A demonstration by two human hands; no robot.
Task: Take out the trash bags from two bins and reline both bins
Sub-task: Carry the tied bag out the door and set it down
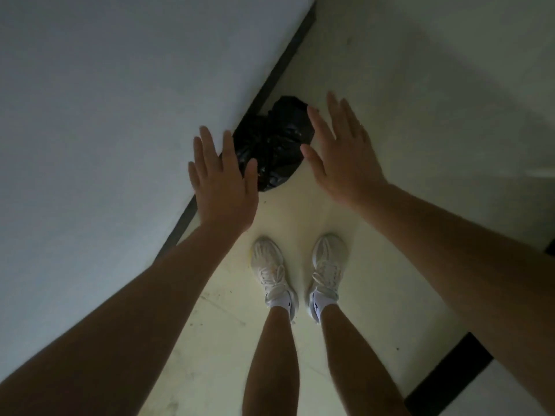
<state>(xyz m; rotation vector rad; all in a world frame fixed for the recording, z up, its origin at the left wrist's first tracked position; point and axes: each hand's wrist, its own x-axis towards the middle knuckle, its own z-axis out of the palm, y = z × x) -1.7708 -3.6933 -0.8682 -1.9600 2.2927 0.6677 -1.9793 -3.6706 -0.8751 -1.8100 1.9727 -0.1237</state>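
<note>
A tied black trash bag lies on the pale floor, pressed against the dark skirting of the wall on the left. My left hand hovers flat with fingers spread, just left of and nearer than the bag, covering its lower left edge. My right hand is also spread flat, to the right of the bag. Neither hand holds anything. No bin is in view.
A white wall with a dark skirting strip runs diagonally on the left. My two feet in white shoes stand on the pale floor below the bag. Another dark skirting strip crosses the lower right.
</note>
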